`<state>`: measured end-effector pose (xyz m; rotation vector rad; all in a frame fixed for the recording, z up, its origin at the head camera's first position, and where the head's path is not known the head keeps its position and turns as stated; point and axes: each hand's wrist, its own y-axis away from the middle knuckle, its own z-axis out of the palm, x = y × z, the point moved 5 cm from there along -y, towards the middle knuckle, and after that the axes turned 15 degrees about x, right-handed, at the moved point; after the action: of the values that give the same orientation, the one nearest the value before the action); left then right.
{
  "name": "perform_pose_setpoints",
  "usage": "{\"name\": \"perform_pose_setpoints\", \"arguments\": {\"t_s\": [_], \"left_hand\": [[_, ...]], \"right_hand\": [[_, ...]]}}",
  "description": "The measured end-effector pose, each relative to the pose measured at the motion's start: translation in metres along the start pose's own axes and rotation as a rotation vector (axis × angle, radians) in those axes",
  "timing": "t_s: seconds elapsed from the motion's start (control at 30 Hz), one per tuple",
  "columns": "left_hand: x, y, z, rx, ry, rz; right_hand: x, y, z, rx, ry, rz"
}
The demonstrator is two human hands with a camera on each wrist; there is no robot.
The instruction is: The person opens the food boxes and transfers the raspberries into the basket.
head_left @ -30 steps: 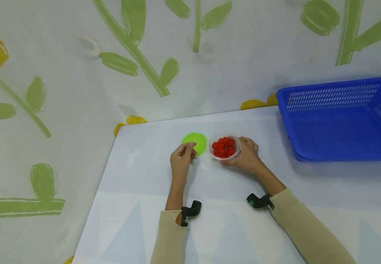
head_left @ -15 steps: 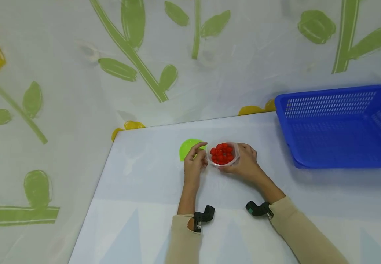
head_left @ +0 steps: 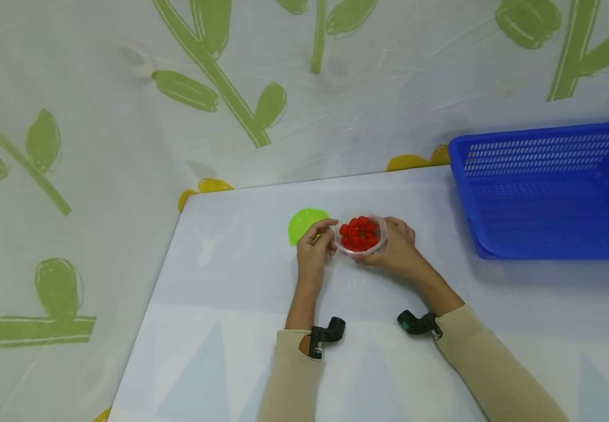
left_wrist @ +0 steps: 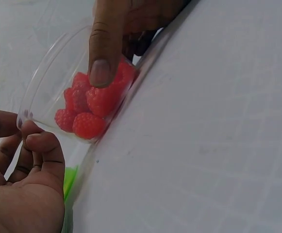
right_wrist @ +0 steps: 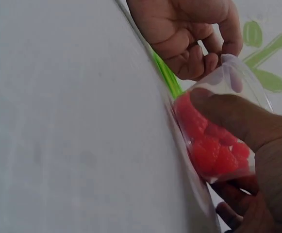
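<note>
A clear plastic tub (head_left: 360, 252) with several red raspberries (head_left: 358, 234) in it stands upright on the table. My right hand (head_left: 400, 246) grips its right side, the thumb (right_wrist: 228, 109) across the outer wall in the right wrist view. At the left of the tub, my left hand (head_left: 313, 249) pinches the rim (left_wrist: 22, 116) between index finger and thumb, its other fingers curled. Behind the left hand lies a bright green round lid (head_left: 304, 223), partly covered by the fingers; only a green sliver shows in both wrist views.
A big blue perforated basket (head_left: 552, 199) stands at the back right of the white table (head_left: 220, 264). The table's far edge meets a wall (head_left: 125, 117) painted with leaves and flowers.
My left hand has moved right from over the green lid to the tub's rim. The right hand keeps its grip on the tub. The head view has shifted slightly.
</note>
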<state>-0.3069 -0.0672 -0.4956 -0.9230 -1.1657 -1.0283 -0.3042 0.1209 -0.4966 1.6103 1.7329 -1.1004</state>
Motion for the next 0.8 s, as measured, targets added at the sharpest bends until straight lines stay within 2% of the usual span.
{"name": "perform_pose_setpoints", "arguments": {"t_s": [0.13,0.23,0.33,0.4,0.47,0.57,0.63,0.7,0.8], "left_hand": [[-0.001,0.000,-0.001,0.022,-0.008,-0.005],[-0.002,0.000,-0.001,0.023,-0.016,-0.012],[-0.001,0.000,0.000,0.023,-0.015,-0.016],[0.001,0.000,-0.001,0.029,-0.015,-0.013],[0.002,-0.001,-0.001,0.035,-0.012,-0.006],[0.003,-0.002,0.000,0.035,-0.007,0.003],[0.002,-0.002,0.001,0.030,-0.012,0.000],[0.000,-0.001,0.001,0.026,-0.021,-0.010],[-0.002,0.001,-0.001,0.030,-0.029,-0.021]], "right_hand": [[0.000,0.002,-0.007,-0.138,-0.014,0.069],[0.000,0.003,-0.019,-0.255,0.009,0.130],[-0.004,0.003,-0.036,-0.300,0.020,0.152],[-0.010,0.002,-0.047,-0.274,0.002,0.140],[-0.016,0.001,-0.057,-0.212,-0.021,0.102],[-0.028,0.002,-0.068,-0.083,-0.019,-0.006],[-0.036,0.003,-0.070,-0.021,0.020,-0.081],[-0.043,0.005,-0.069,0.006,0.066,-0.145],[-0.053,0.007,-0.062,-0.011,0.127,-0.214]]}}
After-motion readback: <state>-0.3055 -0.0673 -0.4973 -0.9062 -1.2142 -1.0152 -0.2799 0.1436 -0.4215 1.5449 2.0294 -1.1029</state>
